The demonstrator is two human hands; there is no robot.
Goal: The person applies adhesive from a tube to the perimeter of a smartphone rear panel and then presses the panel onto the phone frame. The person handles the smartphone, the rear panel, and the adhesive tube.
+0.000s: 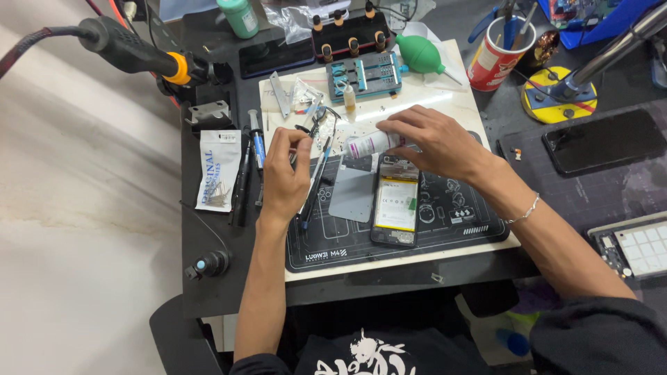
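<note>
The right hand (434, 142) is wrapping its fingers around a small white tube (372, 144) with a pink label. The tube is lying sideways, just above the top end of an open phone (396, 205). The tube's tip is pointing to the left, toward the other hand.

The left hand (285, 170) is curling its fingers and pinching something small and thin near the fingertips. It is too small to tell what it is. Some thin tools with blue and black handles (316, 184) are lying just under this hand.

The open phone is lying flat on a black work mat (389, 243). Its yellow and white battery (396, 203) is showing. A flat grey plate (353, 194) is lying on the mat right beside the phone, on its left.

A white board (451, 97) is sitting under the mat. On it, a blue holder (365, 73) is standing near the top, and a green rubber air ball (420, 54) is lying beside it. A red cup (497, 55) full of tools is standing to the right. A dark phone (603, 141) is lying face up far to the right. A small white bag (217, 169) is lying on the left side of the black table (208, 278). A black tool with an orange ring (139, 52) is sticking out at the top left.
</note>
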